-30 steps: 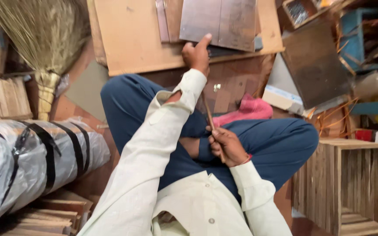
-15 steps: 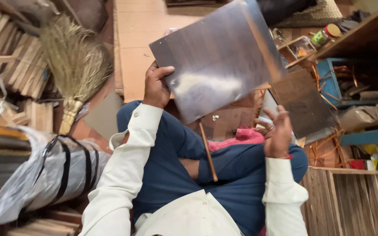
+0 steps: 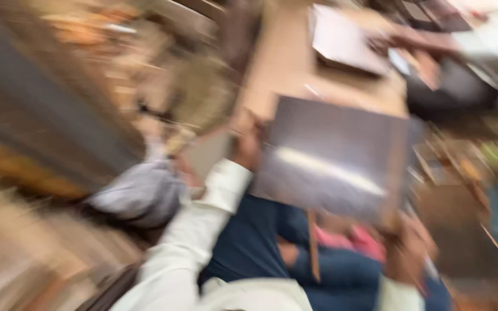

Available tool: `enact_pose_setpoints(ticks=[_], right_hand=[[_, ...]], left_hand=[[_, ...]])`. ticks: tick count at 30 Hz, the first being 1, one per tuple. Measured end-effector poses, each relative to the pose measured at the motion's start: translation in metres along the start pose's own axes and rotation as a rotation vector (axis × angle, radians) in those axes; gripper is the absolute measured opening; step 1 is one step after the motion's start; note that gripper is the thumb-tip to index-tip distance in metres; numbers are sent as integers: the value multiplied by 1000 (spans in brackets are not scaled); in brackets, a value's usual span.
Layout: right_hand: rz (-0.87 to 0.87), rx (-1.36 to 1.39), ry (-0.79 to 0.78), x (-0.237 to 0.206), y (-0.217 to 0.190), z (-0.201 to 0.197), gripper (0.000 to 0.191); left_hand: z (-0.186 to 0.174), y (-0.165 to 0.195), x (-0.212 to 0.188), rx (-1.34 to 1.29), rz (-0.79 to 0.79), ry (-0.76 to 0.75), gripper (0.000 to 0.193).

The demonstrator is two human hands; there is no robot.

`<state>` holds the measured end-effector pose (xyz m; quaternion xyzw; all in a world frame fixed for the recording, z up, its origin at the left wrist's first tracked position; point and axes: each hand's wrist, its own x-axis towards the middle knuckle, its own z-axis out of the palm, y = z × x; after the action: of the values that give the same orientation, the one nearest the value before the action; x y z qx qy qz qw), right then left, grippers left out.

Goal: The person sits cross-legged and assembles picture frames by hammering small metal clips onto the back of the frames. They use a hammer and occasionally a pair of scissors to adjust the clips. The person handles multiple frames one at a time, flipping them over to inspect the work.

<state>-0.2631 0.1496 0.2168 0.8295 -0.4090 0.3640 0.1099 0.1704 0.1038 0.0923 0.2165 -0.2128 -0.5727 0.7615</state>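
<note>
Our left hand [image 3: 246, 144] grips the left edge of a dull grey metal sheet [image 3: 332, 158], fingers curled around it; our right hand [image 3: 407, 250] closes on the sheet's lower right corner, though blur hides how the fingers sit. The sheet hangs between both hands, raised over our lap and tilted, a pale glare band across its middle.

Below the left hand, the white sleeve [image 3: 203, 219] runs back toward us. Between the hands, under the sheet, a thin wooden stick [image 3: 313, 247] leans over our blue trousers [image 3: 249, 242], with a pink cloth [image 3: 364, 242] just by the right hand. Beyond the sheet lies a wooden board [image 3: 283, 63] with another flat plate [image 3: 344, 40] on it.

To handle this well, we judge: keep both grips on opposite edges so the sheet doesn't flex or swing, keep fingers off sharp corners, and mind the stick beneath. The frame is heavily smeared, so finer detail can't be told.
</note>
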Motion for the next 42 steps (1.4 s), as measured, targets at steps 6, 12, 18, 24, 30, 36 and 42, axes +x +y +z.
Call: enact_pose_setpoints(ticks=[6,12,18,24,30,36,42], right_hand=[[707,1455,61,109,-65,18,29],[463,1774,-88,183,-129,21,24],[171,2006,-250,254,-221,-31,22],[-237,2128,-532,312,-344,-101,25],[-539,2013,-827,331,-433,-165,32],[-635,1347,-721,344,-472,-192,39],[-359,636,-518,319,-395,-131,47]], left_hand=[[-17,-12,-26,1091,391,90,44],[40,0,-36,1240,574,138,37],[51,8,-42,1217,453,155,33],[47,9,-43,1203,419,150,33],[44,13,-46,1193,472,122,32],[47,17,-49,1152,431,139,31],[41,13,-45,1102,443,143,31]])
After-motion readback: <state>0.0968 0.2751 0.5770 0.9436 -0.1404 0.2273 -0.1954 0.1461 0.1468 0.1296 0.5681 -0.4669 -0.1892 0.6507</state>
